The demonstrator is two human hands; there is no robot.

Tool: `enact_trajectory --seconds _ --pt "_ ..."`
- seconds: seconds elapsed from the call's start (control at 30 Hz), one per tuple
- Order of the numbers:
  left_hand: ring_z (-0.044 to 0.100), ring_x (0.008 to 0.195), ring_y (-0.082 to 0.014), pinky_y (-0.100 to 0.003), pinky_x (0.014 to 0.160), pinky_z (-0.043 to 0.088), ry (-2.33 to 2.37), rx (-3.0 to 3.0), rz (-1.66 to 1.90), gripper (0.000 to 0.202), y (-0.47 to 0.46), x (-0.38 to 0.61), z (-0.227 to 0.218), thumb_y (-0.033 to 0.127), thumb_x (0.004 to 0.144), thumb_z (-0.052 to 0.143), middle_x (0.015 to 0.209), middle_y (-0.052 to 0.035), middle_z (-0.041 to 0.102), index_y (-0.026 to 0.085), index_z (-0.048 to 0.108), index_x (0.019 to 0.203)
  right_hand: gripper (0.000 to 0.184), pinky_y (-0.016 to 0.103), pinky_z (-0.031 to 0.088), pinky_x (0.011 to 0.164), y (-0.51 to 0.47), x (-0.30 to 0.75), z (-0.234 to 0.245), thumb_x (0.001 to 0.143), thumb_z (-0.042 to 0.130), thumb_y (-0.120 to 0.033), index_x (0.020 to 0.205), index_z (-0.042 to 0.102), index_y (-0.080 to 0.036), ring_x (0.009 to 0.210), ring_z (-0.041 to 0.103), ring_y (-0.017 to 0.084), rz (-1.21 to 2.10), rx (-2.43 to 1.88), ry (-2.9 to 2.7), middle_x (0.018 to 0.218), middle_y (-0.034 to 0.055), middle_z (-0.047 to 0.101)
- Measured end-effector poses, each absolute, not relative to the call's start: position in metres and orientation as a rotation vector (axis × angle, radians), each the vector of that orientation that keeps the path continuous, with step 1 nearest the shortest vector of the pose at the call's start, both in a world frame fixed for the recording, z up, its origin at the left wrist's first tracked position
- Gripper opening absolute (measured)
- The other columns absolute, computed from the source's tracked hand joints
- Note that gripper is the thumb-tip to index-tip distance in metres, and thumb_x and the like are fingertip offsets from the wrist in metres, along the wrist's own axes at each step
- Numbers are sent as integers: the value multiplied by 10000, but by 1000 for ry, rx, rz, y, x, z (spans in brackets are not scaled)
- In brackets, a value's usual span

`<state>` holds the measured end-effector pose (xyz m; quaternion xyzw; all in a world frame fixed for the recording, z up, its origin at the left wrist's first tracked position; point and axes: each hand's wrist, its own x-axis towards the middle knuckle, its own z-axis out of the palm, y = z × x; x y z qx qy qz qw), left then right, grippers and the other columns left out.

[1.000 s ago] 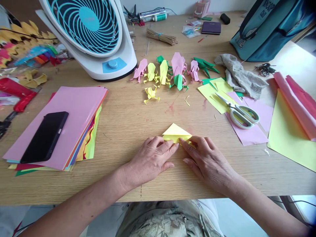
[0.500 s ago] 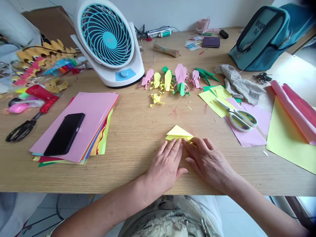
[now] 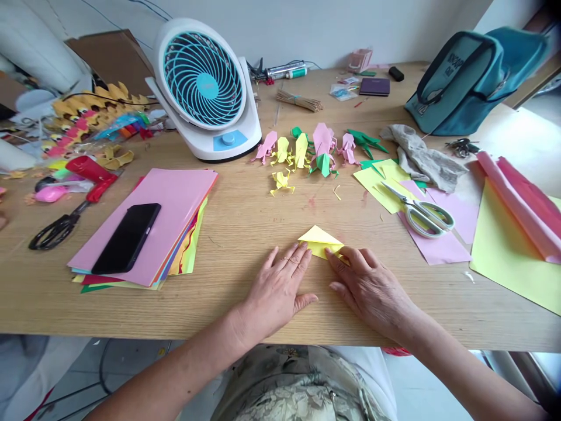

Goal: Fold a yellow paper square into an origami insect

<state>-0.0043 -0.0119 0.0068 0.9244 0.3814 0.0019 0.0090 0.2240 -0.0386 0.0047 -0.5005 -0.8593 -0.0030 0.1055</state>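
Observation:
A small piece of folded yellow paper (image 3: 322, 241) lies on the table in front of me, its pale triangular flap pointing away. My left hand (image 3: 280, 286) rests flat, fingers stretched out, with the fingertips at the paper's left lower edge. My right hand (image 3: 370, 286) is closed, its bent fingers gripping the paper's right lower corner, and part of that corner is hidden under them. Beyond the paper stand several origami frogs in pink, yellow and green, the nearest being a small yellow frog (image 3: 281, 182).
At left, a black phone (image 3: 127, 238) lies on a stack of coloured paper (image 3: 184, 193), with a white fan (image 3: 214, 88) behind. Scissors (image 3: 423, 216) lie on paper scraps at right. A grey cloth (image 3: 423, 158) and a teal bag (image 3: 464, 88) sit farther back.
My left hand has slid left, uncovering more of the paper's lower part. The right hand stays at the right corner. The camera view has shifted slightly.

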Motion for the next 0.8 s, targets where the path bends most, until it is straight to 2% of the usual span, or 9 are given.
enact_trajectory --seconds 0.27,0.43,0.6,0.8 --pt "256 1505 -254 -545 1201 266 1259 2801 51 688 -13 -8 9 559 1013 282 1627 -103 266 123 278 1544 491 402 489 873 -38 223 7 1013 433 -383 1414 504 -109 951 471 260 24 -1495 -2521 1203 162 541" --pt "281 1492 -286 -570 1176 297 1333 2791 124 689 -17 -1 6 602 988 308 1618 -89 305 183 322 1535 512 421 460 912 -40 218 7 1017 421 -382 1437 486 -97 980 458 271 19 -1497 -2505 1154 173 546" --pt "346 1453 -327 -579 1150 333 1420 2788 179 690 -21 7 5 627 965 353 1580 -115 380 193 401 1500 506 420 454 903 -45 208 4 1004 454 -412 1450 491 -176 1006 450 279 8 -1527 -2476 1187 158 547" --pt "365 1442 -320 -576 1143 349 1499 2767 242 676 -25 11 1 609 988 287 1571 -108 397 172 416 1487 500 424 465 933 -49 204 3 1014 430 -384 1388 530 -66 1056 465 285 7 -1555 -2401 1229 204 549"
